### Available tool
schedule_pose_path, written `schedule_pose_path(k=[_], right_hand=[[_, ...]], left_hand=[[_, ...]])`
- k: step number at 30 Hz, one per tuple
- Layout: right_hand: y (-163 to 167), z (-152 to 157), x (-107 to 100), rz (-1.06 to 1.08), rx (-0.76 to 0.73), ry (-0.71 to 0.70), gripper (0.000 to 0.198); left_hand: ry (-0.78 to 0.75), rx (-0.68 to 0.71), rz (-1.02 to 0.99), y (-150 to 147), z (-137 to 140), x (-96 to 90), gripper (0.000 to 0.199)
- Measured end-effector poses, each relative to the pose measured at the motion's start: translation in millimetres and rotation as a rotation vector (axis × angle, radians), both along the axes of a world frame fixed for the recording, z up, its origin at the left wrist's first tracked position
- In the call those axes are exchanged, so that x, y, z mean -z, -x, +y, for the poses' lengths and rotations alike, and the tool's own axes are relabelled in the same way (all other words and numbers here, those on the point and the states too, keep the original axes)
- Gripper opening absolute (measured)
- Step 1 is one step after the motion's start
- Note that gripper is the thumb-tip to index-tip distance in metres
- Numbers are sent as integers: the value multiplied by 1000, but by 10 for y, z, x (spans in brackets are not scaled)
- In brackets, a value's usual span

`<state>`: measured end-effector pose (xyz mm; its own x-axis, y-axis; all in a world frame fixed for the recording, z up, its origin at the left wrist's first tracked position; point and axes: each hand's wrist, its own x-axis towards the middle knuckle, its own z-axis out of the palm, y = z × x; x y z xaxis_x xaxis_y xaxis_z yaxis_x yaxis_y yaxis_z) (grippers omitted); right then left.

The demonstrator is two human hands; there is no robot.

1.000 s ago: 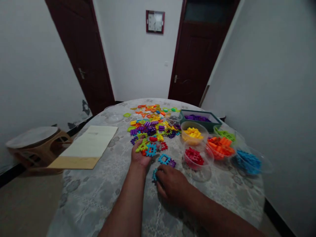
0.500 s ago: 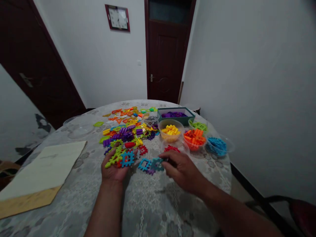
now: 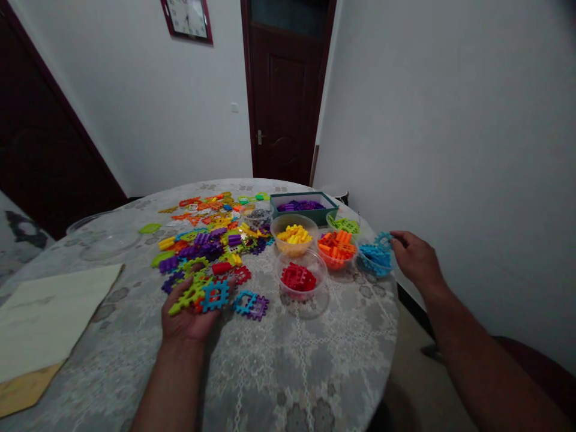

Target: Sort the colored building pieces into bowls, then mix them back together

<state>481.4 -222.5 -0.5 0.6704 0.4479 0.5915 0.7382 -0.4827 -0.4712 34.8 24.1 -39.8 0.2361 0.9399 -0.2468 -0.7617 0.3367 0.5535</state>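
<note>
Palm up, my left hand (image 3: 191, 315) holds several interlocking plastic pieces, among them a lime green piece (image 3: 189, 296) and a square blue frame piece (image 3: 215, 296). My right hand (image 3: 418, 259) is at the rim of a clear bowl of blue pieces (image 3: 375, 258), its thumb and fingers pinching a blue toothed piece (image 3: 384, 240) above the others. A light blue frame piece (image 3: 245, 303) and a purple frame piece (image 3: 258, 307) lie on the table between my hands. Behind my left hand spreads a heap of mixed pieces (image 3: 216, 243).
Clear bowls hold red pieces (image 3: 297, 278), orange pieces (image 3: 336, 247), yellow pieces (image 3: 293, 235), green pieces (image 3: 344, 225) and grey pieces (image 3: 258, 215). A green-rimmed box (image 3: 330, 211) contains purple pieces. Paper sheets (image 3: 49, 318) lie at the left on the patterned tablecloth (image 3: 270, 372).
My right hand has moved right, from beside the loose frame pieces to the blue bowl, carrying the blue piece. My left hand still holds its pieces. The view has shifted right.
</note>
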Motion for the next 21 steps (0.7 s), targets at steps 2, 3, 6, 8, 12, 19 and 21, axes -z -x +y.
schedule_pose_path(k=[2, 3, 6, 8, 12, 19, 21], right_hand=[[-50, -10, 65, -65, 30, 7, 40], [-56, -9, 88, -101, 45, 7, 41], [11, 14, 99, -199, 61, 6, 42], [154, 44, 65, -220, 32, -11, 40], [737, 162, -54, -143, -149, -110, 31], [2151, 617, -169, 14, -866, -10, 34], [2479, 839, -146, 33, -1002, 42, 43]], left_hand=[[2, 2, 5, 2, 4, 11, 43], [1, 4, 9, 2, 7, 14, 42], [-11, 3, 18, 6, 23, 26, 39], [-23, 7, 16, 12, 33, 37, 38], [-16, 23, -30, 19, 3, 37, 39], [19, 43, -106, 13, -50, 29, 39], [18, 33, -124, 13, -58, 31, 42]])
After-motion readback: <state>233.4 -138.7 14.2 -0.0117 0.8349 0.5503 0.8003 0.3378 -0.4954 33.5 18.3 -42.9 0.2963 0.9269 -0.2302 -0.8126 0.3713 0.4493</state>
